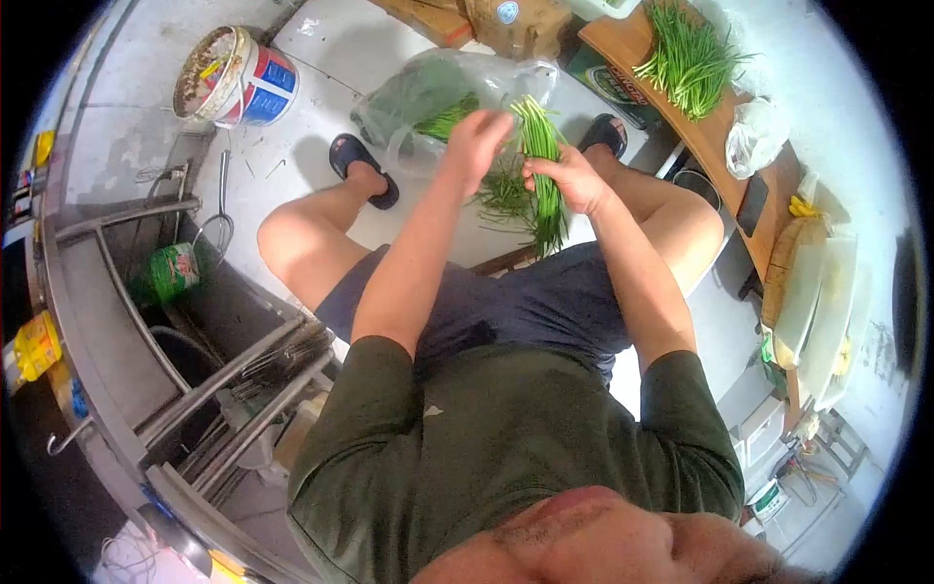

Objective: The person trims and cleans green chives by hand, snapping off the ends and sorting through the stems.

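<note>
A bunch of green chives (pixel 546 200) is in my right hand (pixel 571 180), whose fingers and thumb are closed around its middle. The pale cut ends point away from me and the green tips hang toward my lap. My left hand (pixel 477 144) is just left of the pale ends, its fingers curled and blurred; whether it holds anything is unclear. Loose chives (pixel 506 195) lie on the floor beneath my hands. Behind my left hand, an open clear plastic bag (pixel 418 83) has more chives inside.
A pile of chives (pixel 689 58) and a white plastic bag (pixel 757 136) lie on the curved wooden board (pixel 715 136) at right. A dirty paint bucket (pixel 268 83) stands at the upper left. A metal rack (pixel 122 263) is at my left; cardboard boxes (pixel 516 27) are ahead.
</note>
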`<state>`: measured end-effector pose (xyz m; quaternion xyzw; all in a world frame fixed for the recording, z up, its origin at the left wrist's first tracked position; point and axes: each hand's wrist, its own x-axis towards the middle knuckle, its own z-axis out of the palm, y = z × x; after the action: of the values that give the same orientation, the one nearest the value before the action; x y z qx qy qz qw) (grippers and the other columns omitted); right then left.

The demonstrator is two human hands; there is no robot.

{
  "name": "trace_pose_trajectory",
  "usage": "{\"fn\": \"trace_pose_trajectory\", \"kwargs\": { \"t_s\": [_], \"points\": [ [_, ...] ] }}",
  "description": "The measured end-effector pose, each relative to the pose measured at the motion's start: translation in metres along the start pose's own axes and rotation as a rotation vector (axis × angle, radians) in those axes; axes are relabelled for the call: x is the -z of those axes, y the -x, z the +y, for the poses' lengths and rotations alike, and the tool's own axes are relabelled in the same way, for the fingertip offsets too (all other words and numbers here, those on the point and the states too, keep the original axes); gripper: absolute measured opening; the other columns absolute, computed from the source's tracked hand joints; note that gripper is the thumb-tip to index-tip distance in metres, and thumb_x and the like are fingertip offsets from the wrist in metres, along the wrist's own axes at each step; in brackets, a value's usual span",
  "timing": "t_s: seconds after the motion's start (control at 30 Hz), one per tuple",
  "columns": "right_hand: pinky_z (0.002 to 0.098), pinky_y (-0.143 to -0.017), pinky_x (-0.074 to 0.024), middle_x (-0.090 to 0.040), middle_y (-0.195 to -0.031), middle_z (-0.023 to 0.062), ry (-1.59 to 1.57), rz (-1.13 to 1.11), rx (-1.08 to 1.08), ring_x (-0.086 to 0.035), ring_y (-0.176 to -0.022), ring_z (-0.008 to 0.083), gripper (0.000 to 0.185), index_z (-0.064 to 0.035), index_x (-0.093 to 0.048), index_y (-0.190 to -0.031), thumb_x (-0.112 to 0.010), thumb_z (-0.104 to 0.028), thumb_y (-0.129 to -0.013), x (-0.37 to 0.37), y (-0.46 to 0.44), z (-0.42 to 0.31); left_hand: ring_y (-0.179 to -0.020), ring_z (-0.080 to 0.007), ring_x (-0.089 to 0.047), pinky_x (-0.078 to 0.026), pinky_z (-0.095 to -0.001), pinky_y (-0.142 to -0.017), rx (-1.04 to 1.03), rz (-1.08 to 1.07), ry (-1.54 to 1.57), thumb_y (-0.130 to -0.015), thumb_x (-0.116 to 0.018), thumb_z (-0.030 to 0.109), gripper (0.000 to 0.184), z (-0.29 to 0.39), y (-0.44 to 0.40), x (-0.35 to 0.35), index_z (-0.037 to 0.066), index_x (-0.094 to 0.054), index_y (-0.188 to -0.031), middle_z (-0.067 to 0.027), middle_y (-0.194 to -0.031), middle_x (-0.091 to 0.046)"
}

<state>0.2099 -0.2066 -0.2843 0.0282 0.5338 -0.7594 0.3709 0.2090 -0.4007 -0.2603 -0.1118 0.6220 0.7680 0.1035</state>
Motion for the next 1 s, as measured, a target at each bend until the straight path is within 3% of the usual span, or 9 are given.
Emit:
{"fn": "trace_pose_trajectory", "kwargs": {
  "t_s": [0.3, 0.4, 0.43, 0.5, 0.63, 0.7, 0.83, 0.9, 1.0],
  "points": [
    [0.0306, -0.073, -0.0501, -0.066, -0.083, 0.0066, 0.364, 0.066, 0.116, -0.063, -0.076, 0.0149, 0.029, 0.0016, -0.059, -0.109, -0.068, -0.011, -0.085, -0.002, -0.010, 0.021, -0.070, -0.0108, -0.053, -0.045, -0.0275, -0.067, -0.127, 0.323, -0.219, -0.088, -0.069, 0.027, 0.029, -0.014, 0.001, 0.000, 0.000, -0.060, -0.082, 0.0000, -0.072, -0.057],
    [0.0302, -0.072, -0.0496, -0.067, -0.082, 0.0067, 0.414, 0.122, 0.155, -0.063, -0.076, 0.0134, 0.030, 0.0024, -0.059, -0.109, -0.068, -0.011, -0.085, -0.006, -0.012, 0.030, -0.065, -0.0111, -0.052, -0.045, -0.0278, -0.062, -0.328, 0.510, -0.375, -0.086, -0.072, 0.028, 0.031, -0.017, 0.005, -0.012, 0.000, -0.059, -0.086, -0.0024, -0.074, -0.058],
    [0.0299, -0.072, -0.0495, -0.067, -0.082, 0.0069, 0.413, 0.140, 0.171, -0.063, -0.076, 0.0128, 0.030, 0.0028, -0.059, -0.109, -0.068, -0.012, -0.084, -0.006, -0.014, 0.030, -0.065, -0.0118, -0.053, -0.046, -0.0285, -0.062, -0.213, 0.463, -0.299, -0.086, -0.072, 0.029, 0.031, -0.012, 0.008, -0.010, 0.000, -0.059, -0.088, -0.0029, -0.075, -0.058],
    [0.0322, -0.074, -0.0500, -0.068, -0.084, 0.0111, 0.520, 0.183, 0.186, -0.065, -0.077, 0.0172, 0.033, 0.0033, -0.059, -0.110, -0.069, -0.014, -0.083, -0.005, -0.013, 0.030, -0.066, -0.0134, -0.055, -0.046, -0.0300, -0.063, 0.019, 0.360, -0.144, -0.085, -0.072, 0.029, 0.032, -0.001, 0.014, -0.007, 0.001, -0.059, -0.091, -0.0039, -0.077, -0.059],
    [0.0383, -0.078, -0.0505, -0.068, -0.090, 0.0211, 0.851, 0.336, 0.278, -0.067, -0.083, 0.0304, 0.041, 0.0034, -0.059, -0.112, -0.070, -0.020, -0.081, -0.004, -0.012, 0.035, -0.067, -0.0113, -0.055, -0.046, -0.0284, -0.060, -0.186, 0.581, -0.083, -0.085, -0.073, 0.030, 0.033, -0.027, 0.008, -0.012, 0.000, -0.060, -0.091, -0.0044, -0.077, -0.059],
    [0.0409, -0.080, -0.0502, -0.067, -0.092, 0.0239, 0.825, 0.397, 0.274, -0.066, -0.087, 0.0356, 0.044, 0.0029, -0.059, -0.113, -0.071, -0.023, -0.080, -0.003, -0.013, 0.035, -0.066, -0.0106, -0.053, -0.045, -0.0272, -0.060, -0.154, 0.589, 0.203, -0.085, -0.074, 0.029, 0.033, -0.022, 0.010, -0.014, -0.001, -0.061, -0.088, -0.0042, -0.076, -0.060],
    [0.0417, -0.081, -0.0503, -0.066, -0.097, 0.0263, 0.935, 0.397, 0.240, -0.066, -0.093, 0.0381, 0.045, 0.0024, -0.059, -0.113, -0.072, -0.024, -0.080, -0.009, -0.009, 0.030, -0.065, -0.0116, -0.053, -0.044, -0.0266, -0.058, 0.004, 0.279, -0.076, -0.088, -0.070, 0.023, 0.027, -0.027, 0.008, -0.010, -0.001, -0.062, -0.098, -0.0025, -0.083, -0.058],
    [0.0403, -0.081, -0.0505, -0.067, -0.095, 0.0237, 0.939, 0.380, 0.257, -0.066, -0.091, 0.0343, 0.045, 0.0026, -0.060, -0.113, -0.073, -0.024, -0.079, -0.007, -0.009, 0.033, -0.068, -0.0120, -0.054, -0.045, -0.0265, -0.062, -0.065, 0.245, -0.223, -0.087, -0.070, 0.022, 0.029, -0.034, 0.001, -0.011, -0.001, -0.062, -0.102, -0.0034, -0.087, -0.059],
    [0.0375, -0.080, -0.0509, -0.068, -0.094, 0.0174, 0.765, 0.264, 0.219, -0.066, -0.088, 0.0265, 0.048, 0.0032, -0.059, -0.116, -0.075, -0.023, -0.079, 0.005, -0.014, 0.040, -0.075, -0.0120, -0.055, -0.045, -0.0268, -0.067, 0.079, 0.181, 0.083, -0.086, -0.071, 0.022, 0.031, -0.029, 0.001, -0.010, -0.001, -0.062, -0.105, -0.0036, -0.090, -0.061]
  ]
}}
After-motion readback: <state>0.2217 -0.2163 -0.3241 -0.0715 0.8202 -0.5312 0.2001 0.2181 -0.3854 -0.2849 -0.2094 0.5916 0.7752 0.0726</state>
